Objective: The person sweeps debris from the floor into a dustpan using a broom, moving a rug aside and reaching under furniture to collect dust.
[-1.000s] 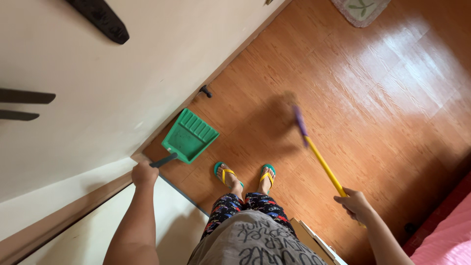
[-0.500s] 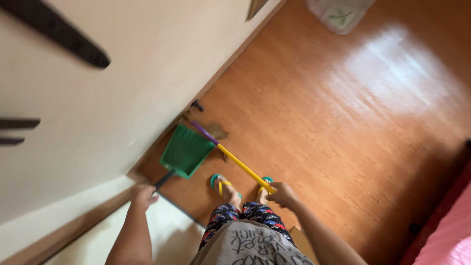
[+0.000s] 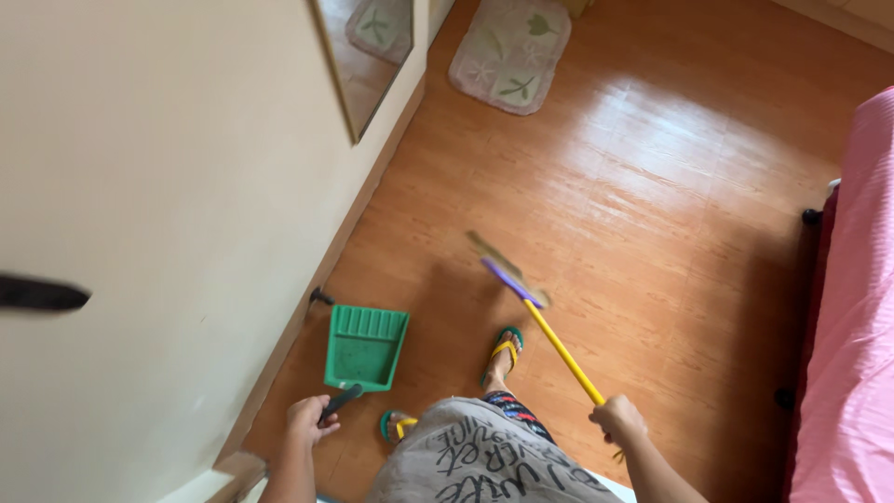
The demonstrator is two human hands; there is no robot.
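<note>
My left hand grips the dark handle of a green dustpan, which lies flat on the wooden floor beside the cream wall. My right hand is closed on the yellow handle of a broom. Its purple neck and blurred bristles hang over the floor ahead of my feet, to the right of the dustpan. My feet wear green and yellow flip-flops.
A small black door stopper sticks out at the wall's base just beyond the dustpan. A leaf-patterned mat lies far ahead. A pink bed runs along the right. A mirror hangs on the wall.
The broom head swung from the dustpan's mouth out to the right. The view tilted up and forward, bringing the mat, mirror and bed into sight. The dustpan stayed by the wall.
</note>
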